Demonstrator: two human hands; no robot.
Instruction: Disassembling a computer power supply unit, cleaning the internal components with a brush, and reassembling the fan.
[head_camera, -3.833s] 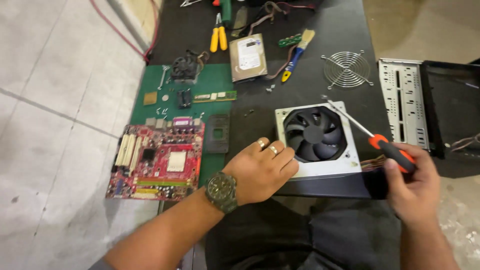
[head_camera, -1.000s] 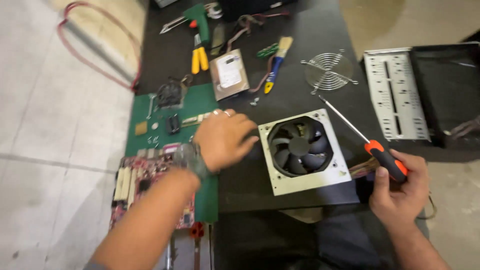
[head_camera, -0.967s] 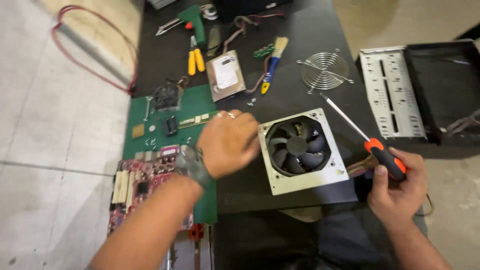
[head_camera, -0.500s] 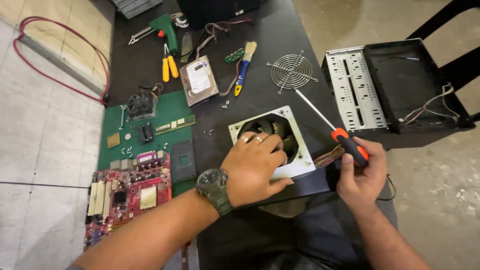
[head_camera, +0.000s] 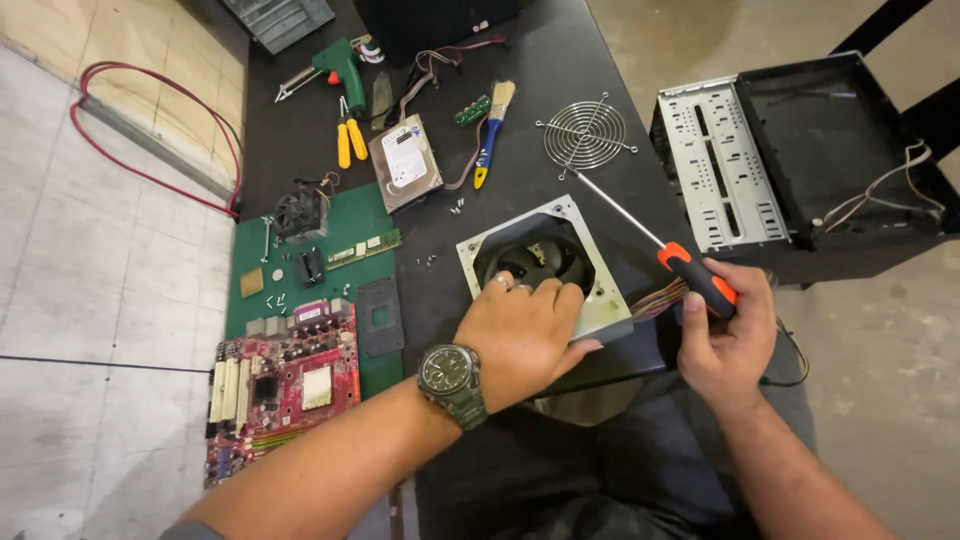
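Centrally, power supply box (head_camera: 600, 300) sits at the near edge of the dark worktop (head_camera: 520, 190), fan (head_camera: 535, 262) facing up, grille off. Left hand (head_camera: 522, 335) lies over the fan opening, fingers (head_camera: 545, 293) curled into it, touching the fan. Right hand (head_camera: 728, 335) is closed around an orange-handled screwdriver (head_camera: 655, 245), shaft pointing away toward the round wire grille (head_camera: 585, 133). Judgement: steady the box, lift the fan straight, mind the wire bundle (head_camera: 660, 298) at the side. Further out: hard drive (head_camera: 404, 162), brush (head_camera: 490, 130), yellow pliers (head_camera: 350, 142), red motherboard (head_camera: 285, 385), open case (head_camera: 800, 160).
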